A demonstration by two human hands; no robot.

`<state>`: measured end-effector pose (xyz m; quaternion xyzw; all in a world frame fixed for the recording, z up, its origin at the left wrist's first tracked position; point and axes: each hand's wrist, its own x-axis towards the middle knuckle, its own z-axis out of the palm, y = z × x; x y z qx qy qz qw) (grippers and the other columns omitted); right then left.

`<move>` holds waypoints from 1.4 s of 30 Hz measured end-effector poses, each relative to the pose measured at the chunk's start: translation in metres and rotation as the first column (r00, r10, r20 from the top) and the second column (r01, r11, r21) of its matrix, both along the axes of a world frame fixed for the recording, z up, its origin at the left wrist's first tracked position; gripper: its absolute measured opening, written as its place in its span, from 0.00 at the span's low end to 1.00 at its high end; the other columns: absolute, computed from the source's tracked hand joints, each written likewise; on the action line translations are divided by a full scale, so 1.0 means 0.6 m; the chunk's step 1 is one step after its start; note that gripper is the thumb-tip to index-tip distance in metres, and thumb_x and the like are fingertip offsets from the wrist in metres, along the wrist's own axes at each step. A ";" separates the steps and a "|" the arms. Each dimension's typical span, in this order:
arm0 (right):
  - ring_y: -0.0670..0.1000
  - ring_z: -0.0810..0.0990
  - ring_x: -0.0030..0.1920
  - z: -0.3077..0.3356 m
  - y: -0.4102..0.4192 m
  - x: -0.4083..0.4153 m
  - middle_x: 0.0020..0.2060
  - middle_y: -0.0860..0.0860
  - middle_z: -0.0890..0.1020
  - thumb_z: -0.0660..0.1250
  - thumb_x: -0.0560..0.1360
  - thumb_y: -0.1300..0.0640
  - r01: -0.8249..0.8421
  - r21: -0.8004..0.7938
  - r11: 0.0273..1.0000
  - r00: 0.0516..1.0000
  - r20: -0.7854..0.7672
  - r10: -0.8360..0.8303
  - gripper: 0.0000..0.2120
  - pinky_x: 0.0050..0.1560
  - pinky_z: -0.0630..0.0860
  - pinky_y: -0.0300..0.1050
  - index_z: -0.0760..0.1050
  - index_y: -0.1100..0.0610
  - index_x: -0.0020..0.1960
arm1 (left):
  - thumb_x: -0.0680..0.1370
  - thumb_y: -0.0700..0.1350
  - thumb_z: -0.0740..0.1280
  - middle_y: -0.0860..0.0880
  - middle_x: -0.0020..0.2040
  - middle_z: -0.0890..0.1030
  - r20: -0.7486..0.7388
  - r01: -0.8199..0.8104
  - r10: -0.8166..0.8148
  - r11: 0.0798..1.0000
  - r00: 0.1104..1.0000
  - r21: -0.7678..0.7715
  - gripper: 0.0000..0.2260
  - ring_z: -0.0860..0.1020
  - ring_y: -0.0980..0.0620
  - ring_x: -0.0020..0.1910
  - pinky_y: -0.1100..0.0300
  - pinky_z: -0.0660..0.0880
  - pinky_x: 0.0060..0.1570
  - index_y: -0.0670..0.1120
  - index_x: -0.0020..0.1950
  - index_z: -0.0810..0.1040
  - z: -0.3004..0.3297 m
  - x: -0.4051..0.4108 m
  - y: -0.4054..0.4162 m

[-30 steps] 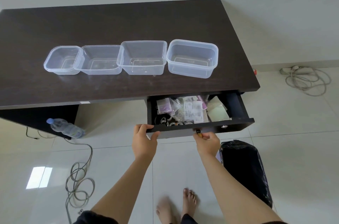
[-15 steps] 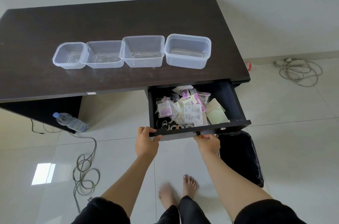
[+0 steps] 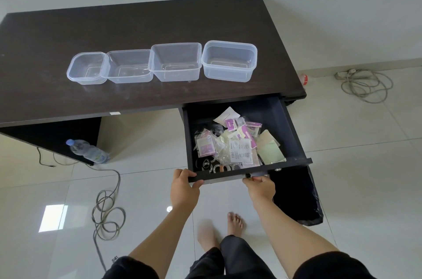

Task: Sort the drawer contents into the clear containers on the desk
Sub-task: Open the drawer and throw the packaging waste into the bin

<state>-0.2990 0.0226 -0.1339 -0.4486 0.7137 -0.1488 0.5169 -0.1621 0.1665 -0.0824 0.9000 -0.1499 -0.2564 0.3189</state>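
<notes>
Both hands, left hand (image 3: 184,189) and right hand (image 3: 260,187), grip the dark wooden drawer's (image 3: 294,132) front edge, exposing packets for four empty clear plastic containers (image 3: 175,62).

The desk (image 3: 137,27) is finished in dark wood-grain laminate with a dull sheen. The four containers (image 3: 175,62) are moulded from clear, smooth plastic. The drawer (image 3: 294,132) is lined in matt black board. Its packets (image 3: 239,148) are sealed in glossy transparent film, with paper cards beside them. The floor (image 3: 365,176) is laid in polished, reflective tiles. The bottle (image 3: 88,150) is made of clear plastic.
</notes>
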 end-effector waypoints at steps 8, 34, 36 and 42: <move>0.53 0.79 0.42 0.007 0.010 -0.017 0.41 0.53 0.82 0.72 0.69 0.65 -0.112 0.030 0.993 0.994 -0.007 0.112 0.10 0.44 0.73 0.42 0.81 0.63 0.50 | 0.75 0.46 0.70 0.52 0.54 0.69 -0.012 0.055 -0.055 0.998 0.998 0.016 0.10 0.74 0.53 0.47 0.62 0.69 0.45 0.44 0.54 0.76 0.002 -0.004 0.005; 0.65 0.38 0.76 0.032 -0.273 0.156 0.76 0.53 0.35 0.80 0.54 0.38 -0.965 0.138 0.223 0.149 -0.410 0.900 0.64 0.70 0.40 0.70 0.39 0.38 0.75 | 0.63 0.54 0.78 0.46 0.78 0.38 -0.133 0.621 -0.660 0.593 0.740 0.513 0.55 0.46 0.36 0.76 0.45 0.75 0.59 0.59 0.76 0.40 -0.033 0.195 -0.297; 0.66 0.36 0.75 0.018 -0.288 0.165 0.75 0.53 0.31 0.80 0.54 0.39 -0.967 0.223 0.126 0.027 -0.401 0.916 0.66 0.70 0.41 0.72 0.34 0.36 0.74 | 0.62 0.56 0.79 0.42 0.77 0.38 -0.192 0.663 -0.704 0.490 0.684 0.566 0.59 0.50 0.35 0.76 0.46 0.76 0.59 0.61 0.75 0.35 -0.044 0.205 -0.319; 0.62 0.49 0.72 -0.001 -0.301 0.169 0.75 0.50 0.43 0.80 0.52 0.38 -0.972 0.215 0.094 0.006 -0.378 0.926 0.57 0.71 0.55 0.66 0.51 0.35 0.73 | 0.63 0.55 0.78 0.44 0.76 0.42 -0.269 0.688 -0.722 0.376 0.637 0.621 0.54 0.53 0.38 0.73 0.51 0.79 0.52 0.65 0.75 0.41 -0.075 0.212 -0.338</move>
